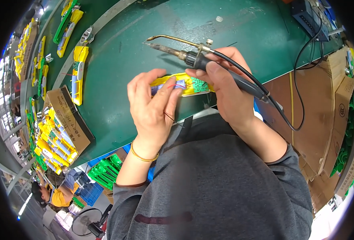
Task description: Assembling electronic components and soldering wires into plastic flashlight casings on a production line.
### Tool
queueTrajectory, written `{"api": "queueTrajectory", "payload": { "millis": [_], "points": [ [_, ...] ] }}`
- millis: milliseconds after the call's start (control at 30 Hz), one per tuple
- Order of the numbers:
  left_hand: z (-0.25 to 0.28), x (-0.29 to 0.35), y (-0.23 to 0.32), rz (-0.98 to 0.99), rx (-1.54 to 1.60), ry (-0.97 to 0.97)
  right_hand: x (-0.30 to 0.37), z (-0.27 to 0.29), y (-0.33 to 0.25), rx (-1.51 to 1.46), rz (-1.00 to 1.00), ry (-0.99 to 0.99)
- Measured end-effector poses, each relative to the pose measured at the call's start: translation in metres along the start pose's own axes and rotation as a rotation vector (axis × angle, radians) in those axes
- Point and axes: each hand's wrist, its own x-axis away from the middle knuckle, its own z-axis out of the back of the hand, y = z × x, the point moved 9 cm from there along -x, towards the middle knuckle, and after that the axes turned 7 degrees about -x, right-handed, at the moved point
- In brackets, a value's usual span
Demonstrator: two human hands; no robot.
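Observation:
My left hand (151, 106) grips the left part of a yellow plastic housing (188, 89) lying on the green bench top, its thumb and fingers pressed together near thin red wires. Inside the housing sit a purple battery cell (156, 88) and a green circuit board (200, 84). My right hand (234, 94) is closed around a black-handled soldering iron (203, 63), held above the board end. The iron's tip points to the upper left, apart from the housing. A brass solder-feed tube (177, 40) is clamped along it, with a black cable trailing to the right.
A cardboard box (71, 116) filled with similar yellow housings stands at the left. Another yellow housing (79, 76) lies near a curved metal rail. A dark blue control box (310, 20) is at the back right. Cardboard boxes (339, 112) stand right; a person (59, 196) works lower left.

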Motion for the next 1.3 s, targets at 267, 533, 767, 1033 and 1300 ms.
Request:
{"api": "queueTrajectory", "payload": {
  "millis": [267,533,767,1033,1300],
  "points": [
    [-0.002,-0.011,0.010,-0.054,0.029,0.091,-0.013,-0.003,0.000,-0.022,-0.035,-0.089],
    [-0.009,-0.014,0.011,0.029,0.299,0.091,-0.016,0.003,-0.002,-0.054,-0.051,-0.033],
    [-0.015,-0.016,0.018,0.016,0.313,0.084,0.022,0.040,-0.038,-0.092,0.127,0.067],
    [-0.018,-0.019,0.030,0.058,0.251,-0.024,0.058,0.072,-0.064,0.049,0.165,0.197],
    [-0.024,-0.027,0.025,0.221,0.231,-0.144,0.086,0.079,-0.066,0.527,0.170,0.030]
  ]
}}
